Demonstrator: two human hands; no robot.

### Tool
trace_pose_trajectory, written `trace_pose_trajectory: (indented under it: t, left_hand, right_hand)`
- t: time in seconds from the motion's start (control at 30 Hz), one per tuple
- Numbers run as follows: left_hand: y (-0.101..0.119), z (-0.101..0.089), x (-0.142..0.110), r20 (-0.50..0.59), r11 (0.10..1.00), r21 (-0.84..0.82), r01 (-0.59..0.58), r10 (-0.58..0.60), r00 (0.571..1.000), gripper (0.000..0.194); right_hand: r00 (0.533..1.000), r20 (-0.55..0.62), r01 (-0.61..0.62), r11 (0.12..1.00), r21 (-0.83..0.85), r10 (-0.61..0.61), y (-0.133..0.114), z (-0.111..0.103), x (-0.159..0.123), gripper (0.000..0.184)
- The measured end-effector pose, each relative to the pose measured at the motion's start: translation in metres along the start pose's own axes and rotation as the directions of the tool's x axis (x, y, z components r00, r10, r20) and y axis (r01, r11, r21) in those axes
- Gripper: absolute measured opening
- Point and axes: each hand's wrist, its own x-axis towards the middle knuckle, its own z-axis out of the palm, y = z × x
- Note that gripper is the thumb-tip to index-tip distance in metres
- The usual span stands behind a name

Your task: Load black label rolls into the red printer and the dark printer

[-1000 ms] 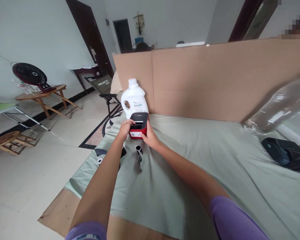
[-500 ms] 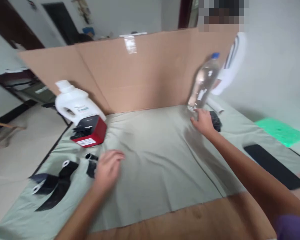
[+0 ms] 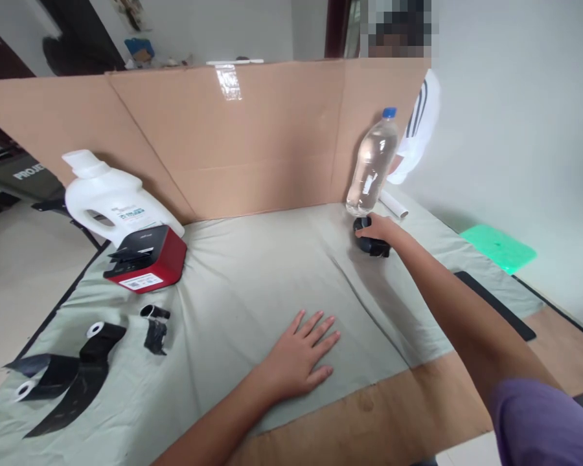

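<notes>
My left hand (image 3: pixel 296 362) lies flat on the grey-green cloth (image 3: pixel 252 272), fingers spread and holding nothing. Farther off, to the right, my right hand (image 3: pixel 379 230) is closed over a small black roll (image 3: pixel 373 247), partly hidden by the fingers. Just behind it stands a clear bottle with a blue cap (image 3: pixel 373 165), leaning against the cardboard. On the left lie loose black rolls with white cores (image 3: pixel 102 340) and a shorter black roll (image 3: pixel 155 327).
A cardboard panel (image 3: pixel 257 149) closes off the back. At left are a white jug (image 3: pixel 111 194) and a red-black box (image 3: pixel 148 259). A white tube (image 3: pixel 393 204), green sheet (image 3: pixel 498 246) and dark flat slab (image 3: pixel 495 304) lie right. A person in white sits behind the panel.
My left hand has moved right, away from the short black roll, and now rests flat on the cloth. My right hand has closed over the black roll beside the bottle. The view has shifted.
</notes>
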Motion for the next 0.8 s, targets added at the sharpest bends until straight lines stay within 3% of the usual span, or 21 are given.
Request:
trace_pose_trajectory:
  t: [0.07, 0.13, 0.23, 0.33, 0.5, 0.63, 0.73, 0.8]
  left_hand:
    - [0.002, 0.001, -0.001, 0.014, 0.999, -0.034, -0.009, 0.009, 1.0, 0.067]
    - [0.002, 0.001, -0.001, 0.019, 0.998, -0.067, -0.011, 0.012, 1.0, 0.067]
    - [0.003, 0.002, -0.003, 0.002, 0.995, -0.099, -0.022, 0.023, 1.0, 0.067]
    - [0.004, 0.004, -0.006, -0.017, 0.993, -0.11, -0.035, 0.033, 0.999, 0.066]
    - [0.002, 0.008, -0.008, -0.026, 0.993, -0.113, -0.039, 0.037, 0.999, 0.066]
    - [0.004, 0.01, -0.007, -0.08, 0.992, -0.111, -0.062, 0.053, 0.995, 0.063]
    - [0.003, 0.005, -0.008, -0.22, 0.964, -0.235, -0.122, 0.069, 0.973, 0.041]
    - [-0.006, -0.005, -0.008, -0.384, 0.912, -0.401, -0.085, -0.083, 0.919, 0.027]
  right_hand:
    - [0.989, 0.133, -0.032, 0.976, -0.216, 0.062, -0.026, 0.025, -0.027, 0.048]
    - [0.954, 0.292, 0.061, 0.907, -0.416, 0.07, -0.058, 0.053, -0.062, 0.059]
    - [0.901, 0.433, 0.215, 0.846, -0.488, 0.021, -0.104, 0.094, -0.115, 0.065]
    - [0.863, 0.505, 0.284, 0.816, -0.504, 0.012, -0.13, 0.124, -0.152, 0.065]
    - [0.877, 0.478, 0.263, 0.781, -0.567, 0.052, -0.137, 0.15, -0.177, 0.066]
    - [0.888, 0.455, 0.234, 0.786, -0.572, 0.068, -0.137, 0.15, -0.181, 0.072]
    - [0.868, 0.495, 0.226, 0.856, -0.464, 0.039, -0.128, 0.138, -0.171, 0.087]
    - [0.864, 0.502, 0.22, 0.93, -0.294, -0.046, -0.112, 0.131, -0.16, 0.089]
